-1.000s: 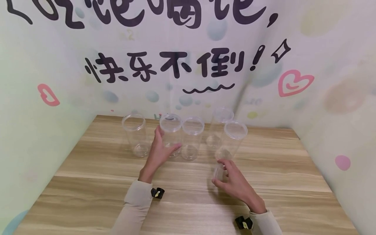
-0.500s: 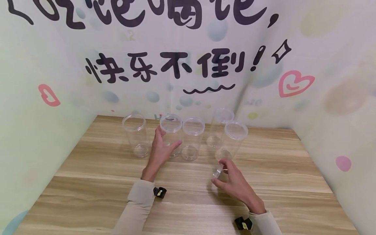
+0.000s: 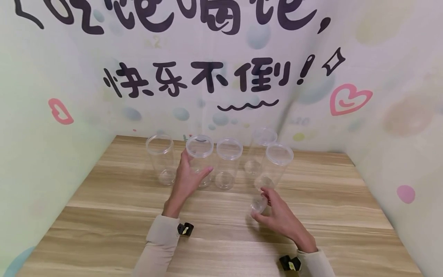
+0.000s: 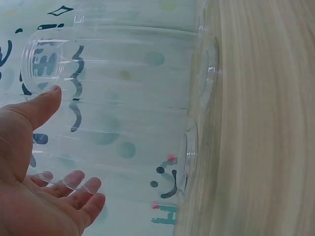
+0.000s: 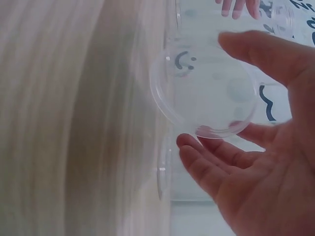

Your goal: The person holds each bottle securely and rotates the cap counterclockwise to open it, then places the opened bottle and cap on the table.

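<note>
My left hand [image 3: 186, 180] grips a clear plastic jar [image 3: 199, 163], the second from the left along the back of the table. In the left wrist view the thumb lies along that jar's [image 4: 133, 142] side near its mouth, and the other fingers reach round the opposite side. Nearer the front, my right hand [image 3: 279, 216] holds a clear round lid [image 3: 257, 204] by its edge between thumb and fingers. The right wrist view shows the lid's [image 5: 206, 91] flat face, with fingertips at its lower rim.
Another clear jar [image 3: 228, 165] stands close to the right of the gripped one. A jar [image 3: 160, 161] is at the far left, and two more, a front jar [image 3: 277, 165] and a rear jar [image 3: 257, 152], stand to the right. A printed wall [image 3: 214, 123] rises behind the wooden table [image 3: 221, 238].
The lid in my right hand has turned from nearly edge-on to showing its face. The top of the gripped jar has shifted slightly left, widening the gap to its neighbour.
</note>
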Available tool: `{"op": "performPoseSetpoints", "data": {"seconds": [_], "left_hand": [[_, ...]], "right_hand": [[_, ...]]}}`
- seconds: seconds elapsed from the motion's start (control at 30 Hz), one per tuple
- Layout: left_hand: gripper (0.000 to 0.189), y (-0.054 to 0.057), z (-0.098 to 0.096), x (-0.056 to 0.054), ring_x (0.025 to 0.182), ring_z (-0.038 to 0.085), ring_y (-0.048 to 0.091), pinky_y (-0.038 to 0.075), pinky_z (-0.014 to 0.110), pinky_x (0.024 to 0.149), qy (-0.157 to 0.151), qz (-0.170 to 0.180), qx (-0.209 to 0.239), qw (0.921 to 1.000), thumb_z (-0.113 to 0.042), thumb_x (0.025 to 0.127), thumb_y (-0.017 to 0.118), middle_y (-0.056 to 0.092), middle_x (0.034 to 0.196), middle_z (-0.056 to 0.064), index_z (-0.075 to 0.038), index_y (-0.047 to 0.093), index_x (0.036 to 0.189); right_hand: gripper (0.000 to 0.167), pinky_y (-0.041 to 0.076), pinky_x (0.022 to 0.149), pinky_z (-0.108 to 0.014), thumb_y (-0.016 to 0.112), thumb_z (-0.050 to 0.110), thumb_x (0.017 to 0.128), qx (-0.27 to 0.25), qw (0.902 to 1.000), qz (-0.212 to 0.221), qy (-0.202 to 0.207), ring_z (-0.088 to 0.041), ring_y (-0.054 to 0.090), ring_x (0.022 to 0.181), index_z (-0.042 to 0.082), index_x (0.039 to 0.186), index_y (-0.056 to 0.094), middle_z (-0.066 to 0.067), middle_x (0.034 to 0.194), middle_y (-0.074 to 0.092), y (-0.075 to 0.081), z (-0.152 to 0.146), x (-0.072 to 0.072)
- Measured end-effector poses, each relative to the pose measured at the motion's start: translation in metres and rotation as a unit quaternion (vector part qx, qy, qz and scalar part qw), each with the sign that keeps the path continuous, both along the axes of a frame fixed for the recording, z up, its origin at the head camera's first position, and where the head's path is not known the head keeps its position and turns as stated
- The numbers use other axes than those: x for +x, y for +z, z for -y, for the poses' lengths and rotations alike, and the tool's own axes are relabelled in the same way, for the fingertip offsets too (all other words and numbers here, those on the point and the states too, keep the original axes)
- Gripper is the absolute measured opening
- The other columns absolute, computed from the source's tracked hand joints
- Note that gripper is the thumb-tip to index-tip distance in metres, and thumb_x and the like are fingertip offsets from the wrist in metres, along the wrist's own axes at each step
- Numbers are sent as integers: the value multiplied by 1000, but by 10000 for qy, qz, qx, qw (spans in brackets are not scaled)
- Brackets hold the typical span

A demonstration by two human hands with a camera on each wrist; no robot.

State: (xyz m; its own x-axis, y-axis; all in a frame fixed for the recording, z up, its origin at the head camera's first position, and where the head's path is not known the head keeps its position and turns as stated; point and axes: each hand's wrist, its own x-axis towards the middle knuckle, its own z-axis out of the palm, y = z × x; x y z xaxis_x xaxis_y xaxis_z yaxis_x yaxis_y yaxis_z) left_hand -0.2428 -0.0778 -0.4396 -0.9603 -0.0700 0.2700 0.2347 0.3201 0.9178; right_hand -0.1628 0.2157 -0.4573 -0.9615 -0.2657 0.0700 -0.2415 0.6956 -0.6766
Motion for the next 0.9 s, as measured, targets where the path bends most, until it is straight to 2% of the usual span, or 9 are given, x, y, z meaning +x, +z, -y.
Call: {"op": "performPoseSetpoints", "data": {"seconds": [0.33, 0.57, 0.8, 0.9], "left_hand": [[100, 2, 4, 7, 140, 35, 39, 30, 60, 113, -19, 258, 5, 9997, -28, 79, 84, 44, 150, 17, -15, 21, 155], [99, 5, 4, 10, 141, 32, 39, 29, 59, 113, -123, 332, -24, 9994, -34, 79, 84, 43, 150, 16, -14, 23, 154], [99, 10, 5, 13, 145, 35, 33, 26, 59, 115, -211, 268, 135, 9993, -29, 78, 86, 37, 153, 19, -10, 21, 150], [98, 11, 5, 14, 143, 36, 34, 28, 61, 113, -309, 190, 123, 9993, -27, 78, 85, 37, 153, 21, -9, 20, 149]], "right_hand": [[91, 47, 94, -50, 86, 26, 74, 799, 9966, -103, 151, -33, 53, 115, 0, 147, 40, -17, 125, 55, -1, -5, 0], [89, 47, 94, -48, 88, 25, 70, 1009, 9947, -154, 86, -30, 50, 115, 2, 145, 45, -14, 125, 57, -8, -5, 1], [89, 46, 96, -50, 88, 28, 70, 1133, 9934, -124, 92, -31, 48, 118, 1, 143, 46, -14, 128, 56, -10, -5, 1], [89, 46, 96, -50, 89, 29, 69, 1167, 9930, -158, 105, -32, 48, 118, 1, 143, 47, -14, 127, 57, -11, -5, 0]]}}
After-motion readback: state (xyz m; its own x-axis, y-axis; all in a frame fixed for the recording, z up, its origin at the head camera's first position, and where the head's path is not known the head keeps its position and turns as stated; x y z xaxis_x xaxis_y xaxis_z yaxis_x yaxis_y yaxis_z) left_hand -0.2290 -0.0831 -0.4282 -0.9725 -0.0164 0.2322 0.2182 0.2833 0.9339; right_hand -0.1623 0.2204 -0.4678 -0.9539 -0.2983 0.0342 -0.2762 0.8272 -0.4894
